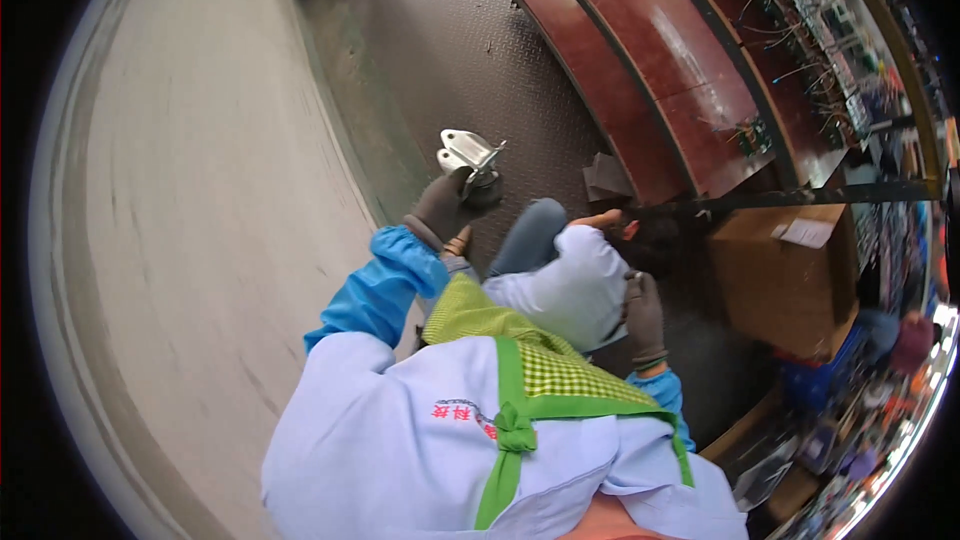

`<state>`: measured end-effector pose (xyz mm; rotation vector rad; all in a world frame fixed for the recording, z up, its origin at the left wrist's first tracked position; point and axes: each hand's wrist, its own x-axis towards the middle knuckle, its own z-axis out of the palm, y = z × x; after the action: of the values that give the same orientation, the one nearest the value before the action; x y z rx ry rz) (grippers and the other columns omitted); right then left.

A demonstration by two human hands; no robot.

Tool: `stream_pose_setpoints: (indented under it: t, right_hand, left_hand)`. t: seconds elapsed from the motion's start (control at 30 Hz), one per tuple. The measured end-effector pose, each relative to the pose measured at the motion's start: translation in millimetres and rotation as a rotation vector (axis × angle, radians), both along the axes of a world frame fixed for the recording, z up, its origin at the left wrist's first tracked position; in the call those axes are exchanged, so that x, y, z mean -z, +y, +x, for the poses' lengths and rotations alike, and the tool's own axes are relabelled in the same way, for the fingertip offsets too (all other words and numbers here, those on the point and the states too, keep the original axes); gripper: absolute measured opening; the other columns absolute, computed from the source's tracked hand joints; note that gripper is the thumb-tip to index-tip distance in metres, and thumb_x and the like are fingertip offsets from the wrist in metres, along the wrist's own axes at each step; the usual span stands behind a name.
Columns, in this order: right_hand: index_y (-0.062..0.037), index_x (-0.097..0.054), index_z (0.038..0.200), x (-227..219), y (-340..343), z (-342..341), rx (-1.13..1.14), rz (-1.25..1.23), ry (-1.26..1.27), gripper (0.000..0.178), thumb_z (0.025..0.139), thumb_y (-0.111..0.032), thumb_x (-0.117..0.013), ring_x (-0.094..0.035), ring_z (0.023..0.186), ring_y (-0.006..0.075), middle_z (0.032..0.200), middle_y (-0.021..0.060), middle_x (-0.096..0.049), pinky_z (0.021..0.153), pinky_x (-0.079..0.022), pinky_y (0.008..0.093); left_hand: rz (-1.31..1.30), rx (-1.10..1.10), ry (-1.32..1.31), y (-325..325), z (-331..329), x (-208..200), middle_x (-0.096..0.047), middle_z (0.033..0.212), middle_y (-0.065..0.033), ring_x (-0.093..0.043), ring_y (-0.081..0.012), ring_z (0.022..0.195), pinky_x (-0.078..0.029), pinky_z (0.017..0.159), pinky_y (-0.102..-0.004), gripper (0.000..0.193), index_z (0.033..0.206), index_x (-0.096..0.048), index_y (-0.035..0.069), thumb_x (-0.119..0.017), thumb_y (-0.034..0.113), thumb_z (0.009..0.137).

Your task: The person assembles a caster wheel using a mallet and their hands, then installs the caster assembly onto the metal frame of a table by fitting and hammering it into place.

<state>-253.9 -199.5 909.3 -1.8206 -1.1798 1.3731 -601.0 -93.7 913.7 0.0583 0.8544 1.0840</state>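
My left hand [440,208], in a dark grey glove and blue sleeve cover, is closed on silvery metal brackets [470,152]. They have flat plates with round holes, and appear stacked or nested; how many there are I cannot tell. The brackets are held up over the dark floor, beside the pale wall. My right hand [643,318], also gloved, is out to the right with its fingers curled. A small bright spot shows at its fingertips, too small to name.
A person [575,285] in a white top and jeans is crouched low between my hands. Left stands a long pale wall [210,200]. Reddish-brown shelves [640,60] with wired parts are at the upper right. A cardboard box [785,275] stands beneath them on the patterned floor [440,40].
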Motion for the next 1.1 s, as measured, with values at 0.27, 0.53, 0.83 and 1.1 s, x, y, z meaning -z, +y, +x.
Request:
stream_pose_setpoints:
  t: [0.27, 0.53, 0.83, 1.1]
  right_hand:
    - [-0.0012, -0.055, 0.102, -79.0, 89.6, -145.3, -0.145, 0.089, -0.124, 0.021, 0.090, -0.016, -0.046, -0.057, 0.079, 0.0191, 0.086, 0.0095, -0.060, 0.071, -0.044, 0.0304]
    - [-0.0035, -0.054, 0.103, -75.9, 98.5, -178.4, 0.096, -0.040, 0.104, 0.022, 0.092, -0.020, -0.045, -0.045, 0.055, 0.0045, 0.069, -0.0009, -0.047, 0.050, -0.039, 0.0213]
    - [-0.0026, -0.051, 0.097, 21.0, 97.9, -244.7, 0.204, -0.165, -0.011, 0.024, 0.090, -0.026, -0.049, -0.057, 0.067, 0.0253, 0.077, 0.0134, -0.057, 0.062, -0.044, 0.0361]
    - [-0.0047, -0.054, 0.096, 76.6, 222.3, -359.2, 0.289, -0.436, -0.313, 0.030, 0.089, -0.032, -0.046, -0.058, 0.085, 0.0381, 0.089, 0.0219, -0.059, 0.065, -0.045, 0.0421]
  left_hand:
    - [-0.035, 0.267, -0.024, 98.1, -92.8, 0.8, -0.056, 0.089, -0.0044, -0.055, -0.0174, 0.076, -0.048, 0.072, -0.0307, 0.023, 0.105, -0.053, 0.008, -0.047, 0.024, 0.090]
    - [0.031, 0.245, -0.467, 147.3, -127.5, 6.8, -0.034, 0.065, 0.0018, -0.033, -0.0112, 0.056, -0.031, 0.052, -0.0240, 0.014, 0.085, -0.049, 0.010, -0.045, 0.022, 0.091]
    - [-0.059, 0.351, -0.236, 250.2, -156.4, 31.3, -0.031, 0.061, 0.0019, -0.031, -0.0113, 0.055, -0.028, 0.051, -0.0255, 0.012, 0.085, -0.049, 0.010, -0.051, 0.022, 0.087]
    - [0.014, 0.656, -0.462, 436.4, -293.5, 114.5, -0.046, 0.069, -0.0013, -0.049, -0.0175, 0.068, -0.043, 0.063, -0.0292, 0.016, 0.094, -0.054, 0.011, -0.055, 0.024, 0.085]
